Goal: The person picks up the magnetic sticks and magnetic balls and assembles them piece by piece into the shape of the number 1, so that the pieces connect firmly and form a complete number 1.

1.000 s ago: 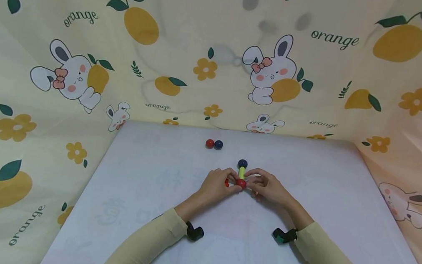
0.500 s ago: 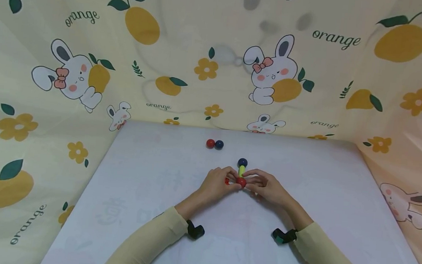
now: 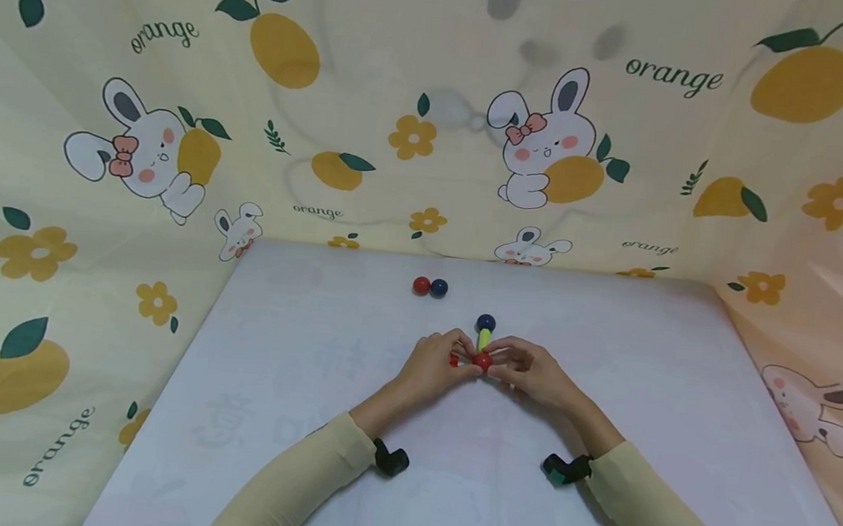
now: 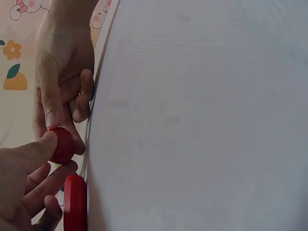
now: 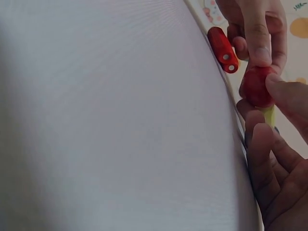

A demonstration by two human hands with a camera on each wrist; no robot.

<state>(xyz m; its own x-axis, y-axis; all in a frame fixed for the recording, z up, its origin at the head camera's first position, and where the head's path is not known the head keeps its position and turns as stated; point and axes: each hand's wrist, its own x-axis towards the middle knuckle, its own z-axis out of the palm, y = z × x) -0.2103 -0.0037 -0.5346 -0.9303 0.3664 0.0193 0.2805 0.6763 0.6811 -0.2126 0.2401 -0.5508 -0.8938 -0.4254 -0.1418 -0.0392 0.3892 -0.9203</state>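
Note:
A glossy red ball (image 3: 483, 361) is pinched by my left hand (image 3: 430, 370), its thumb on the near side. My right hand (image 3: 533, 367) pinches the same ball from the right, thumb tip against it in the right wrist view. Away from me, a yellow rod (image 3: 485, 338) runs from the red ball to a dark blue ball (image 3: 486, 323). Two red rods (image 5: 221, 45) with silver dots on their ends lie side by side by my left hand's curled fingers. Fingers hide part of the red ball and the near end of the yellow rod.
Farther back on the white table (image 3: 312, 304), another red ball (image 3: 421, 285) and another dark blue ball (image 3: 438, 288) sit touching. A patterned cloth (image 3: 378, 67) with rabbits and oranges hangs behind the table and along its sides. Each wrist carries a small black camera (image 3: 392, 459).
The red ball, yellow rod and blue ball have shifted very slightly away from me. Both hands keep their places around the red ball. The pair of balls at the back stays put.

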